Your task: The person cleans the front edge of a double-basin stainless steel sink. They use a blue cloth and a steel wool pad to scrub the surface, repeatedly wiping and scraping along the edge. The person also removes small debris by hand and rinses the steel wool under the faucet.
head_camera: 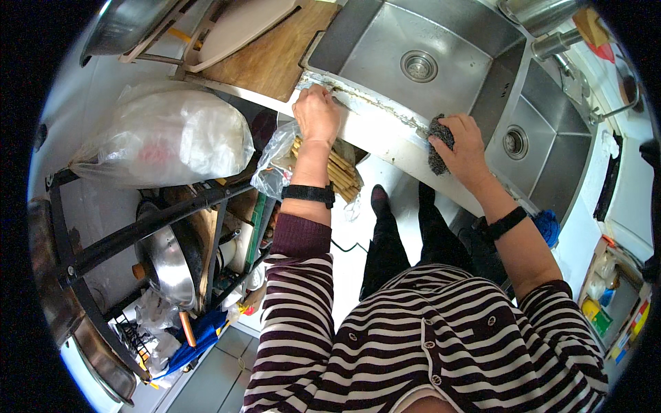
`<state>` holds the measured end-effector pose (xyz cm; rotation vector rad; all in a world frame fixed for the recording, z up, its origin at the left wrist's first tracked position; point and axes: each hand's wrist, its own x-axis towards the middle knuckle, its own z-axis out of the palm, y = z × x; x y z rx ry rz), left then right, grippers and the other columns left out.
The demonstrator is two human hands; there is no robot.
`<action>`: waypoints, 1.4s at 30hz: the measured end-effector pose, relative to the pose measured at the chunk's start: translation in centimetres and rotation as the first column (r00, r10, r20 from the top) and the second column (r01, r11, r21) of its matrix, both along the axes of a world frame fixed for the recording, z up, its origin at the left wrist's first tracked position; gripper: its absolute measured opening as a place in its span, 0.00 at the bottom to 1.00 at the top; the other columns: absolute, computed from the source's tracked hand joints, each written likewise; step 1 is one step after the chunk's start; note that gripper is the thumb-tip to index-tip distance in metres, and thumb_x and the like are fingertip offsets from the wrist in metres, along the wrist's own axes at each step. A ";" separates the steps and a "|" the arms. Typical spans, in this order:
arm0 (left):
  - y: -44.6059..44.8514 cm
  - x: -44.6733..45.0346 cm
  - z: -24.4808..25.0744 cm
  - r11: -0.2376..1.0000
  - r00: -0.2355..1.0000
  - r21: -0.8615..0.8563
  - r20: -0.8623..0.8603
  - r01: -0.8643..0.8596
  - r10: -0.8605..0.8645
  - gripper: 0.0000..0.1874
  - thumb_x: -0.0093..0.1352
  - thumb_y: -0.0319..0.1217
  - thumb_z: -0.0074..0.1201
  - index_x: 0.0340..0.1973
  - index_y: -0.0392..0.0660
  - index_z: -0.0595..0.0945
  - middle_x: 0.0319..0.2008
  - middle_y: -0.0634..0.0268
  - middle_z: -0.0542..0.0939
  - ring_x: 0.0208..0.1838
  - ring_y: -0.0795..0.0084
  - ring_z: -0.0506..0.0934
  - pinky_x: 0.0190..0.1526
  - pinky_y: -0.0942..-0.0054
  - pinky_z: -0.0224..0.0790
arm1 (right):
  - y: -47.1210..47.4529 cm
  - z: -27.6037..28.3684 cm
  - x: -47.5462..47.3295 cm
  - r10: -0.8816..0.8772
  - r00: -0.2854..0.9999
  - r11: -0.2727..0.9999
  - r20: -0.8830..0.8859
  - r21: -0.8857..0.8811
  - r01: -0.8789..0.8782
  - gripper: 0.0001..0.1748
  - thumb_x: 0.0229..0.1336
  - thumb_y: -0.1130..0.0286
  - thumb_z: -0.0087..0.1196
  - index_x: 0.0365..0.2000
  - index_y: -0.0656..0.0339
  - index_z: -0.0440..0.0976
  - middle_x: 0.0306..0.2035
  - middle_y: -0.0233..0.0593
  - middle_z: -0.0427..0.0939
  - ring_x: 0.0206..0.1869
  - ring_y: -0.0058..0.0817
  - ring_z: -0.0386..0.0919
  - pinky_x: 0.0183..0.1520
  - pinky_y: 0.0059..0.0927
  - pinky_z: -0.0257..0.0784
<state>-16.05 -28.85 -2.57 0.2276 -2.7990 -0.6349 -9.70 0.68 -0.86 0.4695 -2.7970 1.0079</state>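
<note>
My left hand point(316, 114) is curled at the white counter edge point(382, 135) in front of the sink, near the corner of a wooden board point(268, 57). A thin dark streak or thing shows beside its fingers; whether the hand holds it is hidden. In my right hand point(463, 147) is a grey steel wool scourer point(439, 155), pressed against the same edge further right. Between the hands, worn, flaking sealant point(379, 105) runs along the rim of the large steel sink basin point(372, 57). The smaller basin point(539, 113) lies to the right.
A full plastic bag point(191, 137) and a black metal rack point(155, 227) holding a wok lid point(168, 263) stand at the left. Wooden chopsticks or sticks point(343, 173) in a clear bag hang below my left wrist. A blue mesh scourer point(546, 227) lies at right, below the tap point(619, 108).
</note>
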 end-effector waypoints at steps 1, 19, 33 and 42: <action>-0.2 0.0 0.2 0.999 0.998 -0.033 -0.064 0.000 -0.002 0.04 0.63 0.28 0.55 0.31 0.41 0.82 0.31 0.50 0.82 0.37 0.46 0.80 0.42 0.54 0.72 | 0.0 0.0 0.0 0.005 1.000 1.000 -0.005 -0.006 -0.005 0.19 0.49 0.65 0.65 0.41 0.59 0.75 0.42 0.43 0.73 0.47 0.45 0.71 0.50 0.44 0.65; -4.1 11.0 1.7 0.967 0.969 0.218 -0.178 -0.130 0.171 0.04 0.66 0.27 0.58 0.31 0.39 0.82 0.30 0.52 0.79 0.33 0.51 0.78 0.37 0.57 0.69 | -0.2 -0.2 -0.1 0.012 1.000 1.000 -0.014 0.002 -0.012 0.20 0.47 0.65 0.66 0.41 0.58 0.74 0.42 0.43 0.73 0.49 0.46 0.71 0.52 0.44 0.65; -6.2 11.6 -1.1 0.979 0.905 -0.194 0.406 -0.053 0.129 0.09 0.62 0.34 0.59 0.36 0.48 0.86 0.39 0.56 0.84 0.45 0.54 0.80 0.51 0.57 0.67 | -0.2 0.0 -0.1 -0.007 0.999 1.000 0.033 0.027 0.007 0.20 0.48 0.64 0.65 0.41 0.59 0.74 0.44 0.43 0.73 0.50 0.45 0.71 0.52 0.44 0.65; -1.5 2.8 2.4 0.996 0.994 -0.057 -0.081 0.068 -0.073 0.08 0.60 0.34 0.63 0.32 0.47 0.82 0.32 0.58 0.79 0.37 0.52 0.79 0.39 0.54 0.70 | -0.1 0.4 -0.1 0.000 0.999 0.999 0.049 0.035 -0.002 0.20 0.48 0.64 0.66 0.42 0.60 0.75 0.43 0.43 0.73 0.49 0.45 0.71 0.51 0.43 0.66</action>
